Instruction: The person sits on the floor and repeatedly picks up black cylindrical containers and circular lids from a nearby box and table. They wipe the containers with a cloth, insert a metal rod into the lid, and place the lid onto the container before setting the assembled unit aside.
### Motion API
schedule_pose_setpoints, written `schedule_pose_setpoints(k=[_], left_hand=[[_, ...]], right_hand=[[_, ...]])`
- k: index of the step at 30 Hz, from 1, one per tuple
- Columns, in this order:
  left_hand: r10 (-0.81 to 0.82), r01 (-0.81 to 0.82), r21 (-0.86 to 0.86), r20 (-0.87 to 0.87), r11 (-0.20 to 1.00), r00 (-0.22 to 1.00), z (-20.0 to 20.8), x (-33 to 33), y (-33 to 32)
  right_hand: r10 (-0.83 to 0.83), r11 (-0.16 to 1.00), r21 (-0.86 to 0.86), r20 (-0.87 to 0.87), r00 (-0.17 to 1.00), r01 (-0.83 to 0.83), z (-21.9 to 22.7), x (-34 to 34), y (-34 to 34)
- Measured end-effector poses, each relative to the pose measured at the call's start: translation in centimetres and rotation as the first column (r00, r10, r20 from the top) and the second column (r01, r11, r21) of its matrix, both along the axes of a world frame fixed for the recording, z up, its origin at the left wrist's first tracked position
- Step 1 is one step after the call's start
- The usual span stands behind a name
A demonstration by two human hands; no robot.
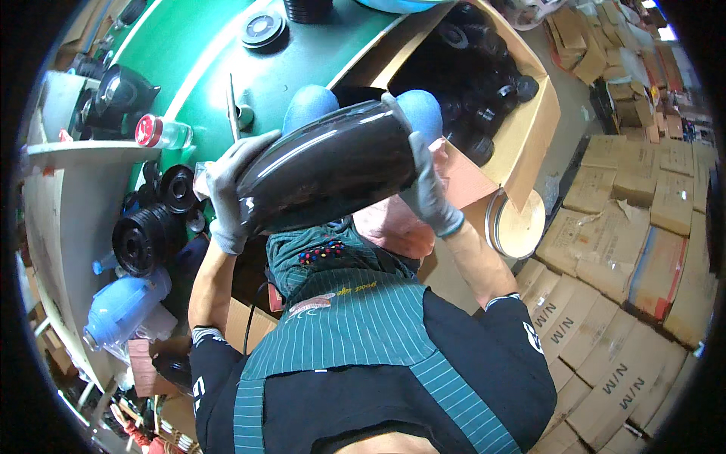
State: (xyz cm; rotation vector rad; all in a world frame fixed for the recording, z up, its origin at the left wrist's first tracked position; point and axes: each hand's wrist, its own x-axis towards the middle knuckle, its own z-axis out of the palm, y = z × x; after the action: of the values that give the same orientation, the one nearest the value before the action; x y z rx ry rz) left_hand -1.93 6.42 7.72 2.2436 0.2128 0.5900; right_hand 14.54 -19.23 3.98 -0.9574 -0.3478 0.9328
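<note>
A large glossy black vessel (333,163) with a smooth, rounded body lies tilted across the space in front of my apron. My left hand (231,178), in a grey glove, grips its lower left end. Gloved the same way, my right hand (432,189) is wrapped round the opposite, right end. Behind the vessel two light-blue rounded shapes (311,106) stick out; what they belong to is hidden. A pink cloth (393,227) lies on my lap below the vessel.
An open cardboard box (533,151) with several black parts stands at the right. The green table (200,83) carries a red-capped clear jar (162,132) and a black disc (263,29). Black round parts (140,238) and a blue vessel (125,306) sit at the left. Stacked cartons (612,318) fill the right.
</note>
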Motion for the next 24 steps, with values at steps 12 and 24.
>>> schedule_pose_setpoints(k=[12,24], left_hand=[[-0.269,0.278,-0.156,0.081,0.948,0.96,8.0,2.4,-5.1],[-0.114,0.091,0.117,0.205,0.989,0.972,9.3,1.9,-5.3]], right_hand=[[-0.073,0.958,-0.197,0.531,0.844,0.206,-6.4,0.3,-2.3],[-0.022,0.993,0.114,-0.006,1.0,0.023,-2.5,-0.8,-2.0]])
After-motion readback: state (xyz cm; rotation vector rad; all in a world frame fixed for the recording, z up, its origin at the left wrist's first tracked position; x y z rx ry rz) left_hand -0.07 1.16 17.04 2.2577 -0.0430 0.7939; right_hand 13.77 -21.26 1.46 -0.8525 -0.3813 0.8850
